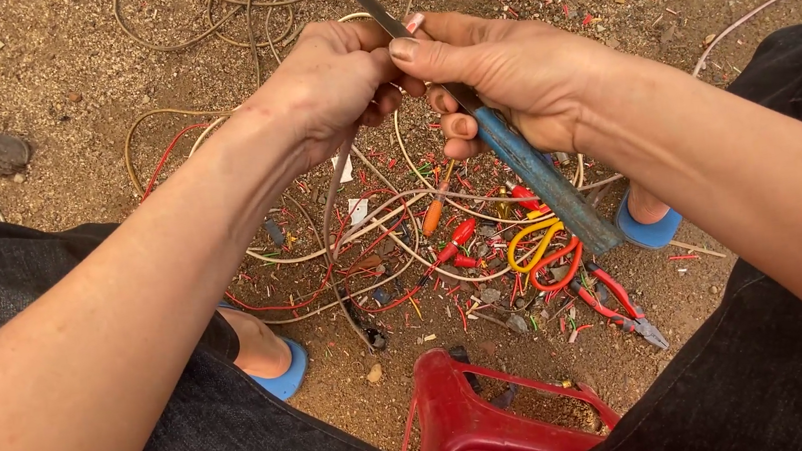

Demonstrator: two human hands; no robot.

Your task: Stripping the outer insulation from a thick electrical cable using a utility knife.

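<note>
Two hands met at top centre, left hand (329, 82) touching right hand (494, 74). Right hand gripped a knife (542, 179), handle slanting down-right, blade running up-left btwn the hands. A cable (331, 188) hung down from left hand to the ground. Below the hands lay a tangle of wire scraps (395, 256); scissors (545, 254) to its right, pliers (622, 306) further right & lower. A stool (484, 428) sat nearest the person, btwn the knees. One foot (259, 347) left of the scraps, other foot (646, 213) right.

hands (405, 79) on knife (525, 161) (wire (333, 198) below)
</note>
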